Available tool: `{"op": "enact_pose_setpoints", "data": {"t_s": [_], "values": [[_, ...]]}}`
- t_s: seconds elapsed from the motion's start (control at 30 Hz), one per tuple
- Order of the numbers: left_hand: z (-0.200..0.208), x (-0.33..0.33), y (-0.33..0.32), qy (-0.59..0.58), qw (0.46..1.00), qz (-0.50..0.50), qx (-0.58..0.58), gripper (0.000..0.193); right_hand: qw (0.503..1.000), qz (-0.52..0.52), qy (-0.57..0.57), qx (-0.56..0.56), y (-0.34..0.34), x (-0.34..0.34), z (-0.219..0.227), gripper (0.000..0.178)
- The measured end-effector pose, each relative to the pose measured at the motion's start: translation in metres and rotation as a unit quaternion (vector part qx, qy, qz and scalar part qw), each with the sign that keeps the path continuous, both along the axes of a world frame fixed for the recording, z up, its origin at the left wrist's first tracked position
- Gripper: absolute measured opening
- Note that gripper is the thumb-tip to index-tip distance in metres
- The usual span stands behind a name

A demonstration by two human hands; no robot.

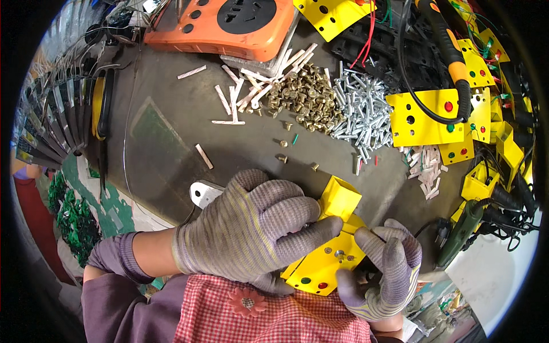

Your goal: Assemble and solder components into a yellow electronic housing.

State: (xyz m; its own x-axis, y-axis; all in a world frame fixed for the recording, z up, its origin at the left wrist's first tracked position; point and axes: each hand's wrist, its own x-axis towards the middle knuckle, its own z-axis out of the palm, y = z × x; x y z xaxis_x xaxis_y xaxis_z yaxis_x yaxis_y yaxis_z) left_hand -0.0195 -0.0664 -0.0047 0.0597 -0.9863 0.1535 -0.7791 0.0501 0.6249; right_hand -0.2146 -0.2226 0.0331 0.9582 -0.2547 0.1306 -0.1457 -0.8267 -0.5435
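Both my hands wear grey striped knit gloves. My left hand (pixel 251 228) is closed on the left side of a bent yellow metal panel (pixel 311 266), with its fingers across the upper part. The panel has a raised box-like flap (pixel 340 197) at its far end, a screw (pixel 339 254) standing near its middle, and a green and a red round piece at the near end. At the right edge of the panel, my right hand (pixel 389 274) has curled fingers and its thumb at the near corner. A white plate with holes (pixel 204 194) pokes out beside my left hand.
Ahead lie piles of brass-coloured screws (pixel 309 94), silver screws (pixel 366 108) and pinkish-white strips (pixel 246 94). An orange device (pixel 223 28) stands behind them. More yellow panels (pixel 426 117), a black-and-orange corded tool (pixel 449 48) and a green-handled tool (pixel 462 231) are at right. Wires (pixel 54 120) hang at left.
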Motion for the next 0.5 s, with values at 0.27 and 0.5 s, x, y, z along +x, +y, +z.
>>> {"op": "enact_pose_setpoints", "data": {"t_s": [0.27,0.5], "values": [[-0.002,0.0,0.003,0.01,1.0,-0.001,-0.018,0.082,0.999,0.035,0.02,0.021,0.003,-0.012,-0.001,0.102],[0.0,0.001,0.004,0.019,0.999,-0.029,-0.003,0.081,0.994,0.059,0.093,0.019,-0.003,-0.002,0.003,0.117]]}}
